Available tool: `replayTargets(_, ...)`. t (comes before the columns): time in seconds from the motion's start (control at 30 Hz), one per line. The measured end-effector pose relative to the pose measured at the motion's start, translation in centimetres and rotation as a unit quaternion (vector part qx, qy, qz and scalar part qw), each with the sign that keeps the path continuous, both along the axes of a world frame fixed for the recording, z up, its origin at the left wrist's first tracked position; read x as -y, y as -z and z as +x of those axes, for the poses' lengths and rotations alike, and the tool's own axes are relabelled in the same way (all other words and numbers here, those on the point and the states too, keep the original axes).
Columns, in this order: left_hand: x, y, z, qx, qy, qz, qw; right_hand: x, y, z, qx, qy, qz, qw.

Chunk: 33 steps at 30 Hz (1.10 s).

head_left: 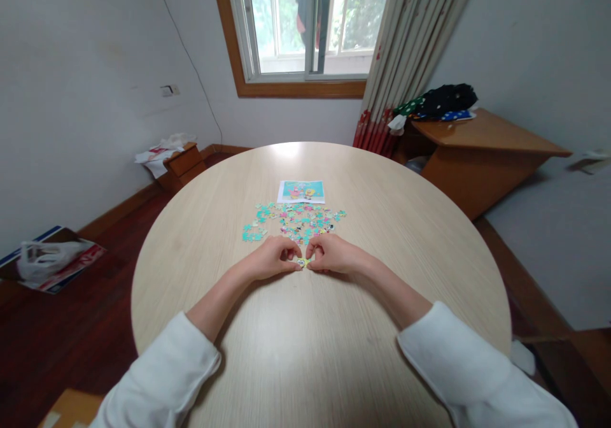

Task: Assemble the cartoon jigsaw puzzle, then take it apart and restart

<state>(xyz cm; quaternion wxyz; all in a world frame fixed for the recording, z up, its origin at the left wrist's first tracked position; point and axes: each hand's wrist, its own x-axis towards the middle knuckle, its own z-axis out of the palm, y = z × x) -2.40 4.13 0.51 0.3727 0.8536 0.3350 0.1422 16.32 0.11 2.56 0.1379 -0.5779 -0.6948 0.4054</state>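
Note:
Both my hands meet over the middle of the table, pinching small yellow jigsaw pieces (301,262) between them. My left hand (274,256) grips the left side with thumb and fingers. From the right, my right hand (331,254) holds the other side in a pinch. Whether the pieces are joined cannot be made out. Just beyond my fingers lie many loose jigsaw pieces (305,214), mostly turquoise with some pink and yellow. A cluster of turquoise pieces (252,235) sits to the left. Behind them rests a printed picture sheet (302,192) with cartoon figures.
The round pale wooden table (372,351) fills the centre. A wooden desk (496,141) with dark cloths (443,102) stands at the right, beside a curtain (401,39). A small wooden box (185,162) with papers and a plastic bag (48,259) are on the left floor.

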Motion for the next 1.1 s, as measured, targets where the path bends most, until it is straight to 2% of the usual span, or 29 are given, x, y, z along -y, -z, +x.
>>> replayTargets(0.17, 0.1, -0.1, 0.0, -0.002, 0.001, 0.002, 1.0, 0.1, 0.0, -0.2, -0.026, 0.006, -0.025, 0.999)
replayTargets(0.27, 0.0, 0.0, -0.1, 0.006, -0.003, -0.007, 1.0, 0.1, -0.1, 0.3, -0.098, 0.01, -0.065, 0.993)
replayTargets(0.37, -0.1, 0.0, -0.2, 0.038, -0.011, -0.041, 0.998, -0.3, -0.1, 2.2, -0.214, 0.013, -0.156, 0.964)
replayTargets(0.43, -0.2, 0.0, -0.2, 0.062, -0.028, -0.061, 0.996, -0.9, 0.1, 4.1, -0.265, 0.031, -0.178, 0.947)
replayTargets(0.53, -0.5, -0.2, -0.3, 0.098, -0.087, -0.04, 0.991, -2.2, 0.8, 7.1, -0.35, 0.129, -0.105, 0.922)
replayTargets(0.67, -1.0, -0.3, -0.5, 0.157, -0.181, 0.006, 0.971, -3.8, 2.0, 9.9, -0.429, 0.31, 0.03, 0.848)
replayTargets(0.73, -1.2, -0.3, -0.6, 0.18, -0.209, 0.008, 0.961, -4.3, 2.5, 10.5, -0.442, 0.368, 0.071, 0.815)
replayTargets(0.77, -1.3, -0.2, -0.6, 0.186, -0.216, 0.006, 0.958, -4.5, 2.7, 10.6, -0.438, 0.386, 0.086, 0.807)
replayTargets(0.83, -1.3, -0.1, -0.7, 0.192, -0.218, 0.003, 0.957, -4.8, 3.1, 10.6, -0.4, 0.404, 0.114, 0.815)
replayTargets(0.9, -1.3, 0.0, -0.6, 0.189, -0.213, 0.003, 0.958, -4.8, 3.5, 10.3, -0.309, 0.402, 0.158, 0.847)
replayTargets(1.0, -1.3, 0.1, -0.5, 0.179, -0.208, 0.008, 0.962, -4.9, 4.2, 9.6, -0.116, 0.33, 0.254, 0.902)
replayTargets(1.1, -1.2, 0.0, -0.4, 0.171, -0.208, 0.012, 0.963, -4.9, 4.9, 9.2, 0.033, 0.238, 0.323, 0.915)
